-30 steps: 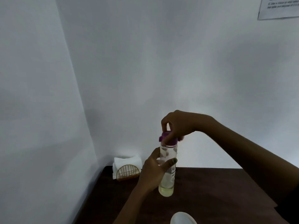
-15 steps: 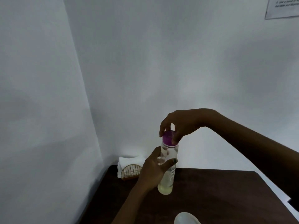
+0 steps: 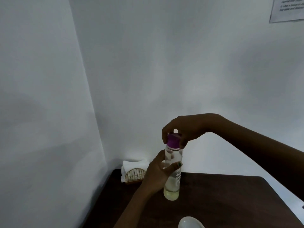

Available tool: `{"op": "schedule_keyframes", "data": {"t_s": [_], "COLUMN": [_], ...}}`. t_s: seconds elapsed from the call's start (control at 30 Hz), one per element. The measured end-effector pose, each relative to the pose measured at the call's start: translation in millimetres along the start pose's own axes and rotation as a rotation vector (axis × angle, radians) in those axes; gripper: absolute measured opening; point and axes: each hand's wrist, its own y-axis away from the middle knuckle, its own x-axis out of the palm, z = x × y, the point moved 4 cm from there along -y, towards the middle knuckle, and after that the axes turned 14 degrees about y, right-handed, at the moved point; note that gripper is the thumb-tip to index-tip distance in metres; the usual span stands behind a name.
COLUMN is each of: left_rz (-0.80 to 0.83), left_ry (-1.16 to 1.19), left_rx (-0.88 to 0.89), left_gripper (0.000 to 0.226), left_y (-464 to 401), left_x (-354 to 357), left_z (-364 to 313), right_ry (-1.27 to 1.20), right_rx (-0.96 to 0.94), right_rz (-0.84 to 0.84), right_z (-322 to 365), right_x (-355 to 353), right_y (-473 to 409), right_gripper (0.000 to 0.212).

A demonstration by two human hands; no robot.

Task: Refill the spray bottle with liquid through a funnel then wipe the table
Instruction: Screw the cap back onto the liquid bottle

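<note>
Your left hand [image 3: 158, 174] wraps the middle of the tall clear plastic bottle [image 3: 172, 175], thumb across the front, fingers curled behind. That grip has the bottle upright above the dark brown wooden bench [image 3: 222, 199], over its far left part. Whether its base touches the wood, I can't tell from here. A shallow layer of pale yellow liquid sits at the bottom, and white lettering runs up its side.

Your right hand [image 3: 184, 129] comes in from above, fingers and thumb pinched round the purple screw cap [image 3: 173, 142] on the bottle's neck. The cap looks seated on the neck, tilted a touch.

Behind the bottle, in the bench's far left corner against the white wall [image 3: 148, 63], a gold wire napkin holder [image 3: 135, 176] stands with white folded napkins [image 3: 134, 165] in it. At the near edge, a white rounded object [image 3: 190, 222] pokes into view, cut off by the frame. Top right, a printed paper sheet [image 3: 287, 9] hangs on the wall, text too blurred to read.
</note>
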Motion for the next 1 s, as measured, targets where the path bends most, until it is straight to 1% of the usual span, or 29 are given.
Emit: {"op": "schedule_keyframes", "data": {"t_s": [0.07, 0.17, 0.4, 0.53, 0.63, 0.73, 0.8, 0.9, 1.0], "left_rz": [0.001, 0.010, 0.083, 0.089, 0.067, 0.049, 0.041, 0.049, 0.050], "left_ry": [0.020, 0.050, 0.144, 0.163, 0.139, 0.097, 0.068, 0.066, 0.058], "left_rx": [0.000, 0.003, -0.007, 0.005, 0.020, 0.038, 0.059, 0.057, 0.046], "left_gripper": [0.040, 0.033, 0.038, 0.037, 0.041, 0.043, 0.042, 0.048, 0.039], "left_y": [0.3, 0.6, 3.8, 5.7, 4.2, 3.2, 3.1, 2.7, 4.8], "left_x": [-1.2, -3.6, -5.8, -7.4, -7.9, -7.9, -7.2, -6.8, -5.1], "left_z": [-1.5, -2.1, -8.0, -10.5, -6.8, -3.0, -3.1, -1.6, 1.0], "right_ry": [-0.029, -0.106, -0.209, -0.179, -0.098, -0.030, 0.031, 0.100, 0.147], "right_rx": [-0.040, -0.068, -0.111, -0.121, -0.062, 0.088, 0.197, 0.268, 0.264], "right_rz": [-0.007, -0.007, -0.026, 0.029, 0.077, 0.071, 0.063, 0.054, 0.024], "right_z": [1.9, 0.1, -2.2, 4.5, 6.4, 4.2, 3.3, 5.8, 10.9], "right_x": [-3.1, -6.0, -13.0, -15.7, -12.6, -8.0, -4.0, 2.8, 6.3], "right_y": [-0.1, -0.5, -3.2, -1.6, -1.0, -1.9, -3.8, -8.0, -10.0], "right_gripper": [0.045, 0.047, 0.044, 0.047, 0.044, 0.037, 0.047, 0.062, 0.061]}}
